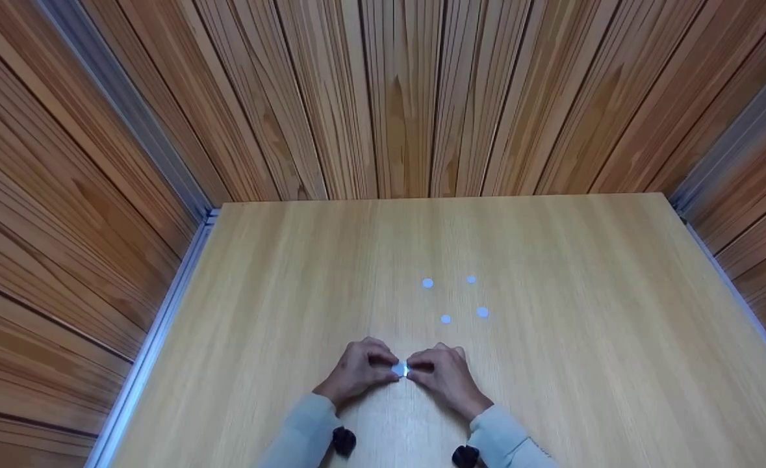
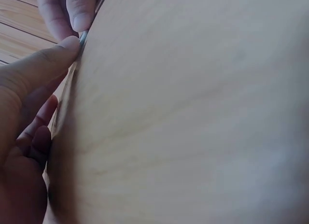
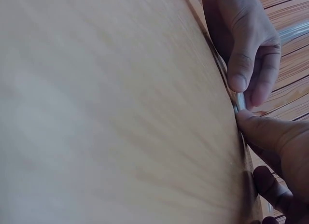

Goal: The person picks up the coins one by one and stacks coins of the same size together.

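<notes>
The left hand [image 1: 358,370] and right hand [image 1: 446,375] pinch between them a small, shiny, pale-blue piece [image 1: 399,369], likely to steady it; beyond this piece, four round pale-blue discs [image 1: 483,312] lie on the light-brown wooden table [image 1: 292,286].

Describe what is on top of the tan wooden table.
Four small, round, bluish discs lie there; the left hand and right hand pinch a small bluish piece. Whatever they cover cannot be seen.

The left hand [image 3: 248,43] and right hand [image 3: 285,144] pinch a small shiny piece [image 3: 240,101] near the wooden tabletop [image 3: 120,113].
</notes>
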A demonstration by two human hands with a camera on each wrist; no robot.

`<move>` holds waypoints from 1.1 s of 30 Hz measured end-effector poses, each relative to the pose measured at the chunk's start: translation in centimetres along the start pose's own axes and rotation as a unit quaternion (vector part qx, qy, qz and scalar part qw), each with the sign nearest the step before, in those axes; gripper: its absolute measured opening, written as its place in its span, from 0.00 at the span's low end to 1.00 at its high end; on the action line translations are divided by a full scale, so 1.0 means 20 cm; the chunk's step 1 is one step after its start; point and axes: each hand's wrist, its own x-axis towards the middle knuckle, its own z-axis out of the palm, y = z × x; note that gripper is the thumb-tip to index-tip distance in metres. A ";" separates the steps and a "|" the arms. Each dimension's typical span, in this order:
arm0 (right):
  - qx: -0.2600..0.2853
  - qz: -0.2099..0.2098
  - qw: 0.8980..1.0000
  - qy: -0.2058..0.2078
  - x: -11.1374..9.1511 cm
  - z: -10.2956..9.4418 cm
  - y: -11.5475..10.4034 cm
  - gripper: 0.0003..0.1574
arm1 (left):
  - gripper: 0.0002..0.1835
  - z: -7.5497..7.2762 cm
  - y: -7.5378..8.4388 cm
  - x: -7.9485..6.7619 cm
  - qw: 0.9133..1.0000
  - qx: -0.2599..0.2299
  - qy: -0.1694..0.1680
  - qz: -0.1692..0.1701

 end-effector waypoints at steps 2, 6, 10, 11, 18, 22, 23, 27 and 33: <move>-0.002 0.000 1.000 0.001 0.00 0.00 0.00 0.10 | 0.10 0.00 0.00 0.00 1.000 0.004 0.000 0.002; -0.004 0.001 1.000 0.005 0.00 0.00 0.00 0.11 | 0.11 0.00 0.00 0.00 1.000 0.013 -0.001 0.006; -0.006 -0.003 1.000 0.008 0.00 0.00 -0.01 0.11 | 0.14 0.01 0.00 0.01 1.000 0.013 -0.005 -0.004; -0.007 -0.004 1.000 0.009 0.00 0.00 -0.01 0.12 | 0.15 0.01 0.01 0.01 1.000 0.011 -0.007 -0.009; -0.005 -0.013 1.000 0.013 0.00 0.00 0.00 0.12 | 0.18 0.01 0.02 0.01 1.000 -0.005 -0.011 -0.021; 0.004 -0.018 1.000 0.019 0.00 -0.01 0.00 0.10 | 0.18 0.01 0.01 0.01 1.000 -0.010 -0.009 -0.017; 0.006 -0.018 1.000 0.020 0.00 -0.01 0.01 0.09 | 0.18 0.02 0.01 0.01 1.000 -0.010 -0.009 -0.019; 0.006 -0.017 1.000 0.018 0.00 -0.01 0.01 0.08 | 0.18 0.03 0.01 0.01 1.000 -0.003 -0.006 -0.021; -0.002 -0.019 1.000 0.023 0.00 -0.01 0.01 0.08 | 0.18 0.04 0.03 0.02 0.999 -0.001 -0.013 -0.032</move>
